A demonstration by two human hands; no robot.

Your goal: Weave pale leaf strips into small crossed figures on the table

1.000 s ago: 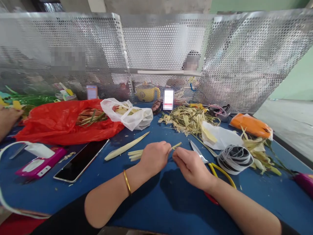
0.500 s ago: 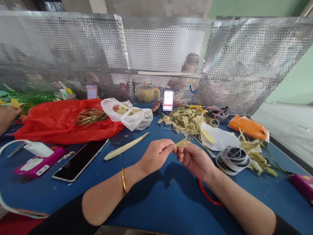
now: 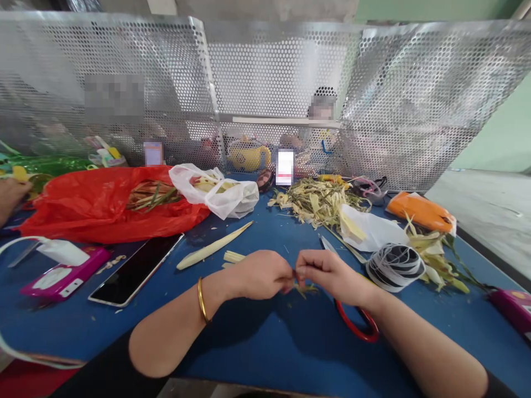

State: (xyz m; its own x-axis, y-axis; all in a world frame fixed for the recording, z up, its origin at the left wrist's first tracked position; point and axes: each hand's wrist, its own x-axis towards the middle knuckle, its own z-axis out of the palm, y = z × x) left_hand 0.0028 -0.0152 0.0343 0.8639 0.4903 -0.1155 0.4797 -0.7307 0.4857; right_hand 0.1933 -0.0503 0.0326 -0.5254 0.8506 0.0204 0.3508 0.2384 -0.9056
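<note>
My left hand (image 3: 263, 273) is closed, fingers curled, over a bundle of pale husk strips (image 3: 233, 257) that sticks out behind it to the left. My right hand (image 3: 321, 271) is closed in a pinch, its fingertips meeting those of the left. Thin greenish frayed husk ends (image 3: 306, 288) hang out below the fingers; the grip itself is mostly hidden. Partly under my right hand and wrist lie red-handled scissors (image 3: 360, 327), blades pointing away. A long, pale, pointed husk piece (image 3: 213, 246) lies left of my hands on the blue table (image 3: 265, 342).
A heap of dry husks (image 3: 317, 202), a white cord spool (image 3: 394, 268) and an orange packet (image 3: 421, 213) are to the right. Leftward are a black phone (image 3: 136, 271), a magenta power strip (image 3: 66, 273) and a red bag (image 3: 87, 204). A perforated metal screen (image 3: 282, 72) stands behind. Another person's hand (image 3: 14, 193) is far left.
Both hands have come lower and turned palms down. The bundle's pale end now shows left of my left hand. More of the scissors is uncovered.
</note>
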